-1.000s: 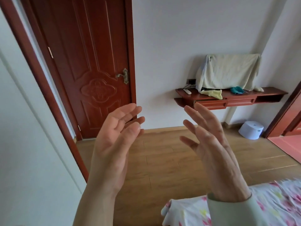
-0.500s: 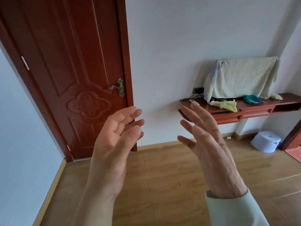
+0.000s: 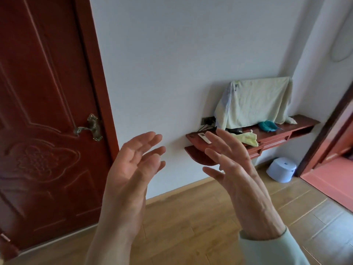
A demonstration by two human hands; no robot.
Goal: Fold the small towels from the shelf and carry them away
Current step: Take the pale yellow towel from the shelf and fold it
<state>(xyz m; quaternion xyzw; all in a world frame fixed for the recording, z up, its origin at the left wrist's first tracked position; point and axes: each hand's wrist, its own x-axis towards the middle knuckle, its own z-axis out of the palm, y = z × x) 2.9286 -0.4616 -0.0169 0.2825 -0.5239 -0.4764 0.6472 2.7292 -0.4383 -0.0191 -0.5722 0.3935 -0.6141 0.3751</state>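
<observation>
- I see both hands raised in front of me, palms turned toward each other and well apart, holding nothing.
- The left hand (image 3: 129, 176) has its fingers loose and slightly spread, the tips lightly bent; its forearm is bare.
- The right hand (image 3: 242, 184) is likewise spread wide, fingers straight and fanned, thumb out to the side; a pale green sleeve (image 3: 267, 247) covers the wrist.
- The red wooden shelf (image 3: 303, 122) is fixed to the far wall, beyond the right hand and well apart from both hands.
- A crumpled yellow towel (image 3: 246, 138) lies at the shelf's front edge, and a teal towel (image 3: 267, 125) lies further right on the top.
- A large pale cloth (image 3: 256, 102) is draped over something standing on the shelf; the pale lump at its right end could be a third small towel or just a corner of that cloth, I cannot tell from here.
- A white remote (image 3: 204, 137) lies on the shelf's left end, below a wall socket (image 3: 208, 120).
- A dark red door (image 3: 47, 111) with a brass handle (image 3: 89, 128) fills the left side.
- A pale blue stool (image 3: 281, 170) stands on the wooden floor (image 3: 191, 217) under the shelf's right part.
</observation>
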